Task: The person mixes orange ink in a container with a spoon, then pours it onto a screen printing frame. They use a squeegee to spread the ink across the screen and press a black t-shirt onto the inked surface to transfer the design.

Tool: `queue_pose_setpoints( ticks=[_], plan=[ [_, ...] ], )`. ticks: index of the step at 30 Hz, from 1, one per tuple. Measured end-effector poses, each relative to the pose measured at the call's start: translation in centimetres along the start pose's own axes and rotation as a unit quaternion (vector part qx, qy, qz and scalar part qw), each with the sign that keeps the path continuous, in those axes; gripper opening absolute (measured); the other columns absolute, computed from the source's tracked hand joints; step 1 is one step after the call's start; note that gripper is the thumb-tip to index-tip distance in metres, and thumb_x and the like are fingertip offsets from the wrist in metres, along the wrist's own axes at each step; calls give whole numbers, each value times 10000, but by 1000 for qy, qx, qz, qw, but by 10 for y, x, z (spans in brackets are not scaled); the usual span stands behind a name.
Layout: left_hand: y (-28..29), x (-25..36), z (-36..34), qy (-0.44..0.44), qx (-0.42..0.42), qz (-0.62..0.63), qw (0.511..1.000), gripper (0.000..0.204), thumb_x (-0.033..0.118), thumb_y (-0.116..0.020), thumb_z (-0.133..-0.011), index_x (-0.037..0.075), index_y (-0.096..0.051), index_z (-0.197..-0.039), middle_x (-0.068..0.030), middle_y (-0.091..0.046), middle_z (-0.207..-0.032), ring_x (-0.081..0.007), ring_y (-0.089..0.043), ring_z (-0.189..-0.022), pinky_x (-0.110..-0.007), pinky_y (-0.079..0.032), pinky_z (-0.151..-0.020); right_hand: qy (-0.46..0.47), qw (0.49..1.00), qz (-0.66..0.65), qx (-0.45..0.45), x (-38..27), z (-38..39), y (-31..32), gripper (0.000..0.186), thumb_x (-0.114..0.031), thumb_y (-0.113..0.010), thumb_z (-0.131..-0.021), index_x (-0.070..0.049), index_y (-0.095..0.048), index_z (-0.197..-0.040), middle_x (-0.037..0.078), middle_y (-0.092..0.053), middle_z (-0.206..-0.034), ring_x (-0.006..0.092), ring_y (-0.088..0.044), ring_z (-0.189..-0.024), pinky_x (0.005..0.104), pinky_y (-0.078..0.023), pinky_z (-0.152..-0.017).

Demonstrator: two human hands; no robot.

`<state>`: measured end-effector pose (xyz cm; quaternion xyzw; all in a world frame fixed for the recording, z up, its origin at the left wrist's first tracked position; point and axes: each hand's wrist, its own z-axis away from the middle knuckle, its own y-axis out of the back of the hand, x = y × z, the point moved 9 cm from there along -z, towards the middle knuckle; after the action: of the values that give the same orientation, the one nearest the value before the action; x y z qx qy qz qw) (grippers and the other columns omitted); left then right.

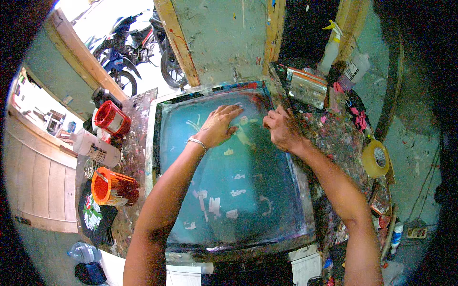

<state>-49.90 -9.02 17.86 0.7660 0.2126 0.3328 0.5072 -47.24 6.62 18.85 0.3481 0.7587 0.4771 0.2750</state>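
A screen-printing screen [219, 167] with teal mesh and pale cut-out shapes lies before me on a paint-stained table. My left hand [219, 125] rests on the upper middle of the mesh, its fingers stretched out toward the right. A small pale patch shows by its fingertips; I cannot make out what it is. Over the screen's right border, my right hand [284, 127] has its fingers curled together. Whatever may be between them is hidden.
Red [112, 119] and orange paint tubs [114, 187] and a white bottle [95, 148] stand at the left. To the right are a tape roll [375, 158], a spray bottle [329, 55] and a jug [355, 71]. A motorbike [119, 52] stands beyond the doorway.
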Motion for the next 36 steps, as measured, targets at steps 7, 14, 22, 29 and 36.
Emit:
queue_pose_setpoints(
  ticks=[7,14,22,29,36],
  plan=[
    [-23,-9,-6,-50,13,28,998,294,145,-659,-869,130,-698,-1159,-113,-597,-1328,-318,-517,-1262,-425,-425,-1062,65,996,-44,44,-20,17,8,166,-24,-579,-723,-72,-638,-870,82,-588,-900,308,-539,-987,457,-431,-866],
    [-22,13,18,-80,103,-15,991,197,68,-606,-833,68,-661,-1022,-97,-633,-1029,-305,-581,-971,-391,-489,-857,88,989,-87,77,-26,35,16,163,-14,-590,-733,-63,-648,-878,77,-593,-904,304,-547,-967,426,-452,-840],
    [1,13,39,-44,88,4,995,337,109,-639,-875,85,-645,-1211,-91,-631,-1133,-288,-562,-1076,-419,-438,-941,55,985,-138,86,-23,50,29,199,8,-654,-715,-65,-666,-899,73,-618,-910,302,-554,-971,405,-460,-868],
    [24,-42,57,-21,93,8,995,130,123,-673,-890,74,-714,-1002,-82,-646,-1013,-281,-578,-977,-394,-469,-877,34,980,-159,113,-19,44,31,137,7,-682,-758,-58,-658,-876,84,-617,-886,311,-568,-930,412,-470,-837],
    [14,-46,64,-33,83,-34,995,172,69,-644,-897,52,-700,-1059,-90,-603,-952,-274,-553,-910,-399,-473,-839,-19,982,-151,110,-7,37,35,96,-5,-691,-793,-41,-645,-870,110,-613,-871,325,-576,-902,424,-477,-817]
  ],
)
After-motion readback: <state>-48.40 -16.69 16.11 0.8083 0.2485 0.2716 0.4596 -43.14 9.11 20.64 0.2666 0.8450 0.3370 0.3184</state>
